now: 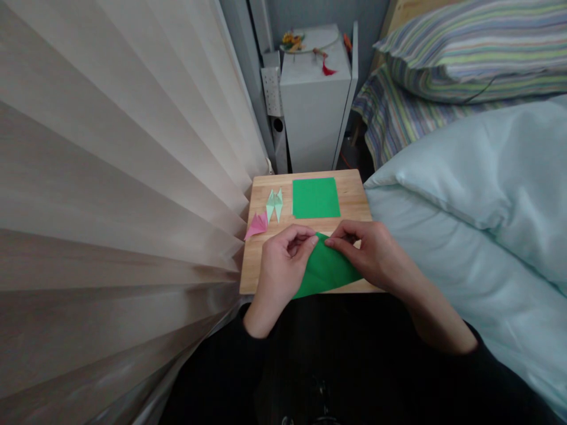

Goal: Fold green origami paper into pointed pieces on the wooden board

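Note:
A green sheet of origami paper (330, 268), folded into a triangle, lies over the near edge of a small wooden table (259, 265). My left hand (287, 257) pinches it near its far corner, thumb against forefinger. Close by on the right, my right hand (370, 251) pinches the same paper along its upper edge. Beyond my hands lies a flat green square of paper (316, 198). To its left are a pale green folded paper piece (274, 205) with pointed ends and a pink folded paper piece (257, 225).
A pleated curtain (133, 177) hangs along the table's left side. On the right, a bed with a pale blue quilt (465, 195) and a striped pillow (478, 53) borders the table. A white cabinet (314, 118) stands behind, with small ornaments on top.

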`<action>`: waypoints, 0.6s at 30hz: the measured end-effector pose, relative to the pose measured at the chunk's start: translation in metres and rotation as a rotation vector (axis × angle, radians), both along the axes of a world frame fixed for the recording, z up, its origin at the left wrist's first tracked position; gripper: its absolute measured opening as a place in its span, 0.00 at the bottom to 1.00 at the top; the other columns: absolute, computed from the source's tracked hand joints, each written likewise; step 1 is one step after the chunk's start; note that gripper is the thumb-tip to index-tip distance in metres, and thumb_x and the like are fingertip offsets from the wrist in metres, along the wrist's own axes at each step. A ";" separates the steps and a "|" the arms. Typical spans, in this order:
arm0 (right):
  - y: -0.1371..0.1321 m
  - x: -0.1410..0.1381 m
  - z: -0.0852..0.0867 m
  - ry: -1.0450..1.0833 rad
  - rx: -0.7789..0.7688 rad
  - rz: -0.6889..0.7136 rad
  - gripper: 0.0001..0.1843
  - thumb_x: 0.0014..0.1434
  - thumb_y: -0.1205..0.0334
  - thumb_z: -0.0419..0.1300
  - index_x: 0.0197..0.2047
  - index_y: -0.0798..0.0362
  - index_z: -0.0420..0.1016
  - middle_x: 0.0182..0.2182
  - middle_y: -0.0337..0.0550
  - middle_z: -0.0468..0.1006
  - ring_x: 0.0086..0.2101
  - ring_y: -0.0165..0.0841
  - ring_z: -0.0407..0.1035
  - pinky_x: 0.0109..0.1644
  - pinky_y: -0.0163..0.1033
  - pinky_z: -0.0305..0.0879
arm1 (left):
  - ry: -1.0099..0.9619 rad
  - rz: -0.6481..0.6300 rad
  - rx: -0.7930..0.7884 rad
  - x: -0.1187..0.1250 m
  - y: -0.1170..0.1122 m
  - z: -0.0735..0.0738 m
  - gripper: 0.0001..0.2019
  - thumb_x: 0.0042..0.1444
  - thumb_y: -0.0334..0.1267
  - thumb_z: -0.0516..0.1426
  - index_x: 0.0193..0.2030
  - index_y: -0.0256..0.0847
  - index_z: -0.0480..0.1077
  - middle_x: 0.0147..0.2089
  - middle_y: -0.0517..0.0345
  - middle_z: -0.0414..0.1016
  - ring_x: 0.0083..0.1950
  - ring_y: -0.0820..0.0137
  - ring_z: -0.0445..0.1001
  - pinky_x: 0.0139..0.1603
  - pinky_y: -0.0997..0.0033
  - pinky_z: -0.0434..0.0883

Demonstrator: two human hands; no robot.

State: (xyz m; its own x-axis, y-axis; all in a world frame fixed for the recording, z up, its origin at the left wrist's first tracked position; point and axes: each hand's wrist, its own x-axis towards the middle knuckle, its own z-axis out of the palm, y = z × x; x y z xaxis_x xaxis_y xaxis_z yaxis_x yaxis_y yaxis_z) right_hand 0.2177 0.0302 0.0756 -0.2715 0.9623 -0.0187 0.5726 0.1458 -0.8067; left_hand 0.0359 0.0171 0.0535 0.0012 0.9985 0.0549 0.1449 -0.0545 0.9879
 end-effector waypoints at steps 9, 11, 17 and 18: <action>-0.001 -0.001 -0.002 -0.013 0.000 -0.047 0.12 0.65 0.62 0.65 0.29 0.53 0.78 0.25 0.36 0.81 0.28 0.31 0.70 0.35 0.37 0.59 | 0.077 0.043 0.036 0.001 -0.001 0.005 0.03 0.59 0.32 0.64 0.35 0.39 0.82 0.35 0.55 0.86 0.36 0.68 0.84 0.38 0.71 0.81; -0.001 -0.002 -0.003 -0.015 0.005 -0.050 0.12 0.65 0.61 0.65 0.29 0.52 0.78 0.25 0.36 0.80 0.28 0.31 0.70 0.34 0.37 0.59 | 0.081 0.049 0.043 0.002 -0.002 0.005 0.04 0.59 0.31 0.64 0.35 0.38 0.82 0.35 0.56 0.87 0.35 0.69 0.84 0.38 0.72 0.81; -0.001 -0.002 -0.004 -0.035 0.025 -0.027 0.12 0.66 0.60 0.63 0.30 0.52 0.78 0.26 0.38 0.80 0.29 0.32 0.71 0.35 0.37 0.58 | 0.117 0.032 0.043 0.002 -0.003 0.007 0.05 0.60 0.32 0.63 0.35 0.38 0.81 0.34 0.56 0.86 0.34 0.70 0.83 0.35 0.73 0.78; -0.001 -0.001 -0.005 -0.044 0.033 -0.018 0.13 0.66 0.60 0.63 0.29 0.52 0.77 0.26 0.38 0.80 0.29 0.32 0.71 0.36 0.37 0.58 | 0.135 0.024 0.043 0.002 -0.003 0.007 0.05 0.61 0.32 0.62 0.35 0.38 0.81 0.34 0.56 0.85 0.34 0.70 0.82 0.35 0.74 0.78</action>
